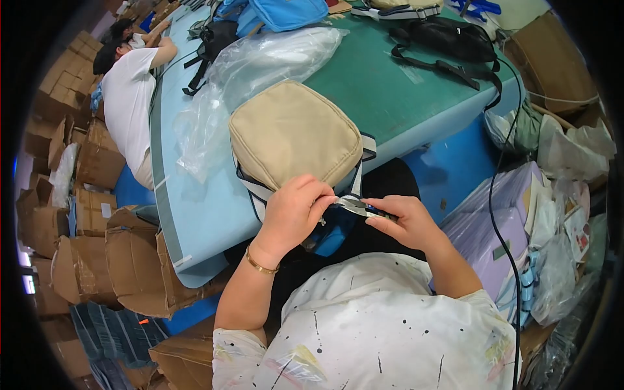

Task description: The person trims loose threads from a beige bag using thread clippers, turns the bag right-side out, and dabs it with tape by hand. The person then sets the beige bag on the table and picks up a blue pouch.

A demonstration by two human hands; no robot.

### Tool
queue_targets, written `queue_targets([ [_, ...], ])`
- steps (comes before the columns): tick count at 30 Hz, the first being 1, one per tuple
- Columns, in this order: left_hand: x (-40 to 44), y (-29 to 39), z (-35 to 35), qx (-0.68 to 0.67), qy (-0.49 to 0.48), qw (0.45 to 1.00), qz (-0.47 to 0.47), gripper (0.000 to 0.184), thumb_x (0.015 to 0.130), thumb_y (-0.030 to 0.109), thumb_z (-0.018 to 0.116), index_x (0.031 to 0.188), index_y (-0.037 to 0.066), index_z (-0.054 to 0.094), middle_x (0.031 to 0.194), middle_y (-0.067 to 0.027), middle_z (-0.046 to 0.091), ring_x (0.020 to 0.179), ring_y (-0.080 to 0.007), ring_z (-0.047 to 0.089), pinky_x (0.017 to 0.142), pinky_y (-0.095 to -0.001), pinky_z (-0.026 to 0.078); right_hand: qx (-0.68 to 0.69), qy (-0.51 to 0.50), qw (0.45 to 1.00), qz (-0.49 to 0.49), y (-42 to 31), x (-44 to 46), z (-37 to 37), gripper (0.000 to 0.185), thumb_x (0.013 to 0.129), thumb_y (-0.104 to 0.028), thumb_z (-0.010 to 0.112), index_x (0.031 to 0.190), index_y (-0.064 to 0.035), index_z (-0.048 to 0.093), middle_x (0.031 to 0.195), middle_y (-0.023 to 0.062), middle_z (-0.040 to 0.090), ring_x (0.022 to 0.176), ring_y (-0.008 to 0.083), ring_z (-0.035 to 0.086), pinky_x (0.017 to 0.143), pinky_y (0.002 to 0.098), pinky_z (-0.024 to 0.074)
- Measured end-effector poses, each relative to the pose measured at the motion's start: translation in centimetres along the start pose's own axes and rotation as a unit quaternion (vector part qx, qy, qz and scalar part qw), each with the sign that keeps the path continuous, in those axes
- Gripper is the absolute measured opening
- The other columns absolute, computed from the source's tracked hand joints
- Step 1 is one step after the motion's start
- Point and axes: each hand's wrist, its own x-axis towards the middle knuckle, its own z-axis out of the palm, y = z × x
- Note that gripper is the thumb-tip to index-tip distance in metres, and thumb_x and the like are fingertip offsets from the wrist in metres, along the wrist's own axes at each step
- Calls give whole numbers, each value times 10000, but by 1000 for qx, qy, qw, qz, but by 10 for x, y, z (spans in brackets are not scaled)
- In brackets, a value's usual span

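Right at mid-frame I have the boxy beige fabric bag (pixel 296 133), propped at the edge of the bench (pixel 201 224), rounded front panel facing up. Navy-and-white striped straps (pixel 368 148) poke out along its sides. Just below it, the action! My left hand (pixel 294 211) is drawn narrow, thumb against fingers, at the bag's lower edge; whatever sits in that pinch is too small for me to tell. Over to the right hand (pixel 406 222): fingers wrapped round a silver metal tool with dark handles (pixel 351 207), its tip pointing left, close by the left fingertips.

Up top, I see a crumpled clear plastic sheet (pixel 260 68) behind the bag, a bright blue bag (pixel 289 13) at the top edge and a black bag with a long strap (pixel 448 40) at upper right. Upper left, a co-worker in a white shirt (pixel 130 97) leans over the bench; brown cardboard boxes (pixel 138 257) crowd the left side.
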Motion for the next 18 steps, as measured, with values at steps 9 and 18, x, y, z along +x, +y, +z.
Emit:
queue_targets([
  [9,2,5,4,32,11,999,-34,65,779,136,656,773,80,625,716,-51,531,681,-248,553,569,-347,443,31,-44,998,-27,5,13,-2,261,817,-242,664,1022,-82,681,686,104,594,586,219,550,523,314,406],
  [18,2,4,4,28,9,1000,11,46,762,43,670,781,34,630,681,-69,525,582,-216,515,515,-295,407,-63,-92,992,-61,0,26,-16,254,826,-304,647,980,-110,702,679,108,617,598,255,581,523,336,429],
])
